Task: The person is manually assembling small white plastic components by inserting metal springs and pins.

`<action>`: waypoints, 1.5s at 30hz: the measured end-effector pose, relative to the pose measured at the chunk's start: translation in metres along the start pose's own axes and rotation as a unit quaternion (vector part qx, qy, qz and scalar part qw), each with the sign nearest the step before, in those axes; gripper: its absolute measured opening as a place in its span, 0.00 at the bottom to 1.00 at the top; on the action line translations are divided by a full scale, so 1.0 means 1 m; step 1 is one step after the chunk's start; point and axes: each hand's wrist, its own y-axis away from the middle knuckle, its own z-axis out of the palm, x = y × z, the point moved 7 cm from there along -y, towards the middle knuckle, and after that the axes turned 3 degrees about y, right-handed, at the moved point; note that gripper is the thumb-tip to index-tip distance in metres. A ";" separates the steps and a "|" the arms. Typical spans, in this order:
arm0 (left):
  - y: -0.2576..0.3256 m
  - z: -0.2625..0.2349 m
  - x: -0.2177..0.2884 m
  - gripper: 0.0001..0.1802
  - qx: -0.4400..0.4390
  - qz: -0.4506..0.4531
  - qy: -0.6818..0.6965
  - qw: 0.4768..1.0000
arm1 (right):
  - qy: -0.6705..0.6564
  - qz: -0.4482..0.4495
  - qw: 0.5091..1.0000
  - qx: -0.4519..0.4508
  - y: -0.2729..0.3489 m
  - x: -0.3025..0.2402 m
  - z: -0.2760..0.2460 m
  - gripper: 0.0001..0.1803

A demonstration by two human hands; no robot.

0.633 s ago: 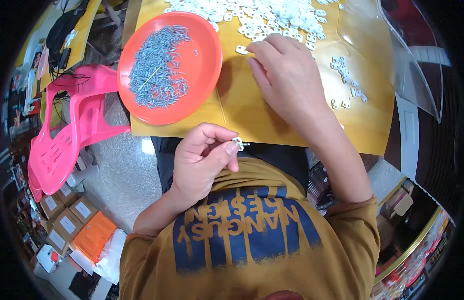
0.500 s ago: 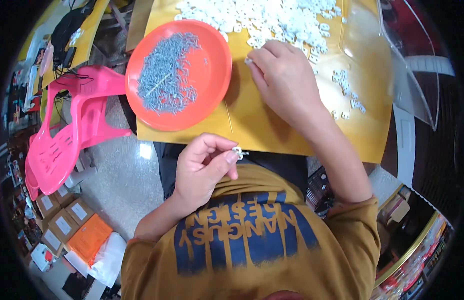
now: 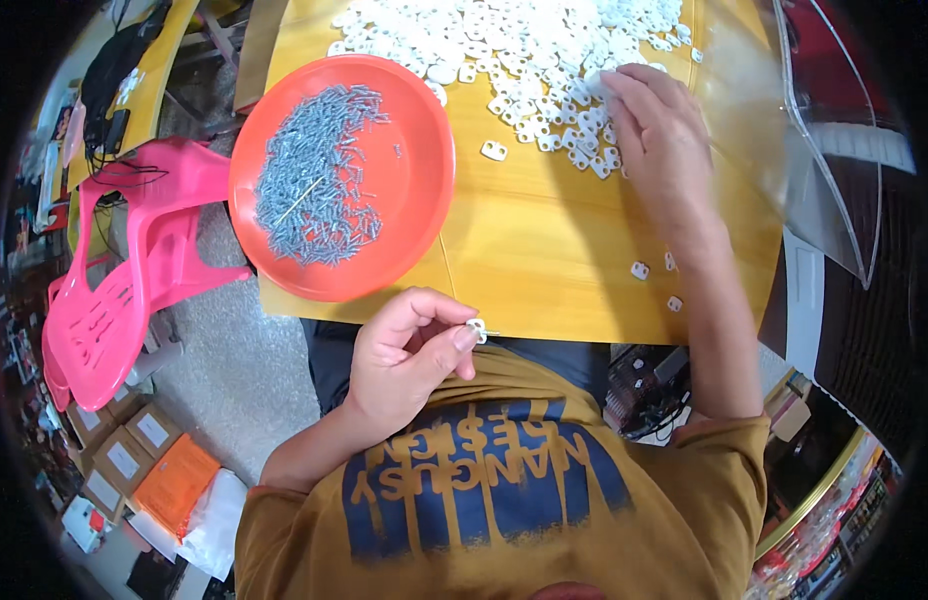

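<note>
My left hand [image 3: 404,350] is closed in a pinch just off the table's near edge. Between thumb and forefinger is a small white two-holed plastic piece [image 3: 479,326] with a thin metal screw [image 3: 493,333] sticking out to the right. My right hand [image 3: 669,130] reaches over the right side of a spread pile of similar white pieces [image 3: 524,60]. Its fingers are curled together at the pile, and what they hold, if anything, is too small to make out. One white piece [image 3: 494,150] lies apart, left of that hand.
A red-orange plate [image 3: 414,200] holds a heap of small grey screws [image 3: 319,170] and a thin pale stick. It stands on the yellow tabletop [image 3: 544,270]. A few loose white pieces [image 3: 640,270] lie by my right forearm. A pink plastic chair [image 3: 104,320] stands left, and clear plastic sheeting [image 3: 834,170] hangs right.
My right hand has moved right and away from me to the pile, leaving a white piece on the table. My left hand keeps its pinch. The view has shifted slightly.
</note>
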 end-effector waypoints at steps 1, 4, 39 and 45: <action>-0.003 0.003 0.001 0.07 -0.018 0.007 -0.006 1.000 | -0.014 0.002 1.000 -0.004 -0.003 0.002 -0.001 0.10; -0.011 0.009 0.003 0.06 -0.055 0.006 -0.015 0.998 | -0.052 0.036 0.998 -0.013 -0.006 0.008 0.001 0.08; -0.021 0.033 0.049 0.06 -0.090 0.079 -0.010 0.993 | -0.621 0.341 0.698 -0.104 0.025 -0.027 -0.023 0.07; -0.015 0.042 0.062 0.07 -0.080 0.116 0.029 0.990 | -0.689 0.355 0.624 -0.098 0.050 -0.073 -0.037 0.14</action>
